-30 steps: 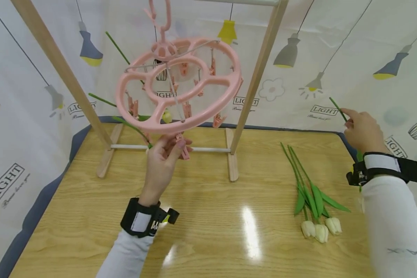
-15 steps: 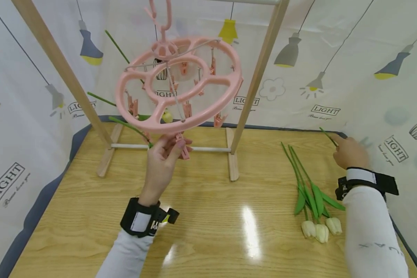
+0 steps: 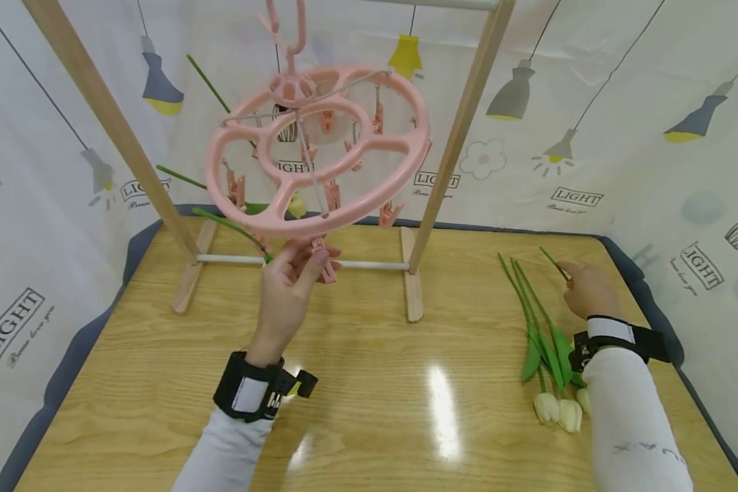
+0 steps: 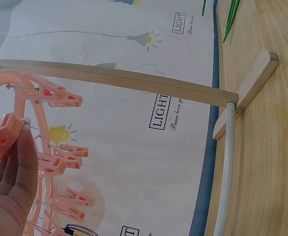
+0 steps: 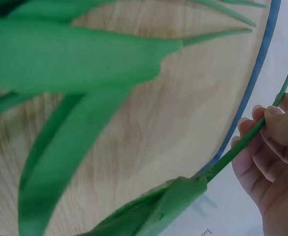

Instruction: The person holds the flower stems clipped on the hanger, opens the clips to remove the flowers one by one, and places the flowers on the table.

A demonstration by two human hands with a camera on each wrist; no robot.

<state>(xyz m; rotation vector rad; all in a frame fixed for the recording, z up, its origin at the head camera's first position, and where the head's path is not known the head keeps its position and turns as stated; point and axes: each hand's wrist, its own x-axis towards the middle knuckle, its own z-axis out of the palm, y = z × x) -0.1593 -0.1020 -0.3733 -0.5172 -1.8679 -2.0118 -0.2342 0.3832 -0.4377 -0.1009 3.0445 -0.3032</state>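
Observation:
A round pink clip hanger (image 3: 269,222) hangs by its hook, with several small clothespins around it. My left hand (image 3: 283,290) pinches one pink clothespin (image 3: 328,272) at the hanger's near edge; the left wrist view shows that clothespin (image 4: 4,132) between thumb and fingers. Over the right of the table, my right hand (image 3: 592,292) pinches a green tulip stem (image 3: 550,260) near its bare end. In the right wrist view the stem (image 5: 237,147) runs down to a leaf; its flower is out of sight. White tulips (image 3: 569,415) lie beside that hand, partly covered by the sleeve.
A wooden rack (image 3: 461,137) with a white lower bar (image 3: 369,264) stands around the hanger at the back. Green stems (image 3: 221,220) stick out on the hanger's left, and a yellowish bloom (image 3: 296,206) shows behind it. Printed cloth walls border the table (image 3: 369,383).
My right hand has come left and down from the far right, bringing the tulip stem close to the lying tulips. The left hand stays on the clothespin.

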